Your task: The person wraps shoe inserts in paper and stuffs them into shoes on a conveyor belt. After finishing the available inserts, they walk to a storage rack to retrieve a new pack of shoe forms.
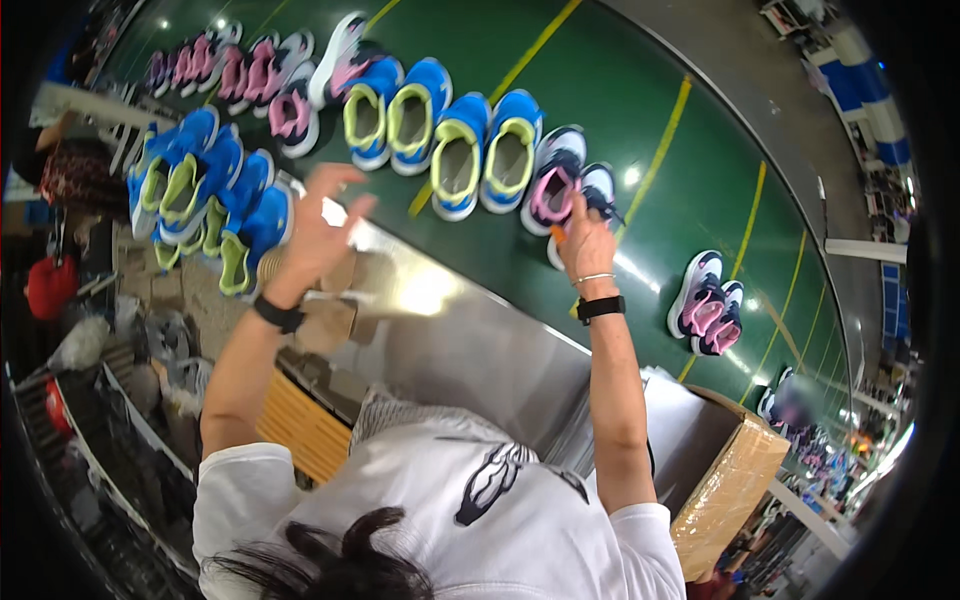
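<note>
Right hand (588, 240): fingers closed on the navy-and-pink shoe (598, 192), at the green conveyor belt (640, 120). Matching shoe (553, 178) touching, just left of it. Left hand (322, 228): fingers spread, holding nothing, raised beside piled blue-and-lime shoes (205, 190). Row of blue shoes (450, 140) lies between both hands.

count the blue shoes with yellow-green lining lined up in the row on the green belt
4, side by side in the row on the green belt: blue shoes at and. More blue ones lie piled off the belt's left edge, not counted; some may be hidden.
</note>
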The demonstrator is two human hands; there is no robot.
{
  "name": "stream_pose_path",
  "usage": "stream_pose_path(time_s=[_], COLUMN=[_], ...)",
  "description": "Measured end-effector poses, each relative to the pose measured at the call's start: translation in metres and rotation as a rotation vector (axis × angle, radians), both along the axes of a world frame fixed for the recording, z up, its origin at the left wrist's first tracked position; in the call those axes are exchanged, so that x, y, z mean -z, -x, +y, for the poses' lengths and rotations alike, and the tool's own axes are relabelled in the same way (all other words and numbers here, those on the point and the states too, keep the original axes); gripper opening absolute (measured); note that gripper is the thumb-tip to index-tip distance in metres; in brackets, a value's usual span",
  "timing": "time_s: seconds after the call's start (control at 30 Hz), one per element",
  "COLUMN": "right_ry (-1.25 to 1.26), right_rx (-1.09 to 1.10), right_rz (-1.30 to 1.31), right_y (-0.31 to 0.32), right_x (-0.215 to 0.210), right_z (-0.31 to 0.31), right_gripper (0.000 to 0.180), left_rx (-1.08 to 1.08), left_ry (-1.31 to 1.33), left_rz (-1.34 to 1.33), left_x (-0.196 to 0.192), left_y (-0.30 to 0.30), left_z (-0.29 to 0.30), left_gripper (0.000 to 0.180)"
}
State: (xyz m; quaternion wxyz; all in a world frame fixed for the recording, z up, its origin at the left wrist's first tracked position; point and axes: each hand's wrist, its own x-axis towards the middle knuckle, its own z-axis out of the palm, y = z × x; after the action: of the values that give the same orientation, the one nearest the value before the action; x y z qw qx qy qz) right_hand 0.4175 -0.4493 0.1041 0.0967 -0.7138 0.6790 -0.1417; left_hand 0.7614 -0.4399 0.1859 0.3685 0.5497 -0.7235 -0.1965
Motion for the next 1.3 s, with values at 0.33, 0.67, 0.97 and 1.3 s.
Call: stream_pose_path(time_s=[0.33, 0.67, 0.97, 1.3], right_ry=[0.072, -0.245, -0.307, 0.190], right_rx=[-0.627, -0.762, -0.238, 0.536], right_rz=[-0.518, -0.591, -0.962, -1.277], right_y=[-0.163, -0.224, -0.142, -0.052], right_x=[0.017, 0.002, 0.008, 0.012], right_z=[0.098, 0.151, 0.168, 0.207], right_gripper=[0.026, 0.027, 0.009, 0.011], left_rx=[-0.308, -0.104, 0.387, 0.500], left_ry=[-0.142, -0.266, -0.237, -1.005], left_rz=[0.277, 0.108, 0.185, 0.680], left_x=[0.037, 0.062, 0.079, 0.088], left_y=[-0.135, -0.059, -0.008, 0.070], left_z=[0.107, 0.193, 0.146, 0.130], left_gripper=[0.054, 0.053, 0.082, 0.087])
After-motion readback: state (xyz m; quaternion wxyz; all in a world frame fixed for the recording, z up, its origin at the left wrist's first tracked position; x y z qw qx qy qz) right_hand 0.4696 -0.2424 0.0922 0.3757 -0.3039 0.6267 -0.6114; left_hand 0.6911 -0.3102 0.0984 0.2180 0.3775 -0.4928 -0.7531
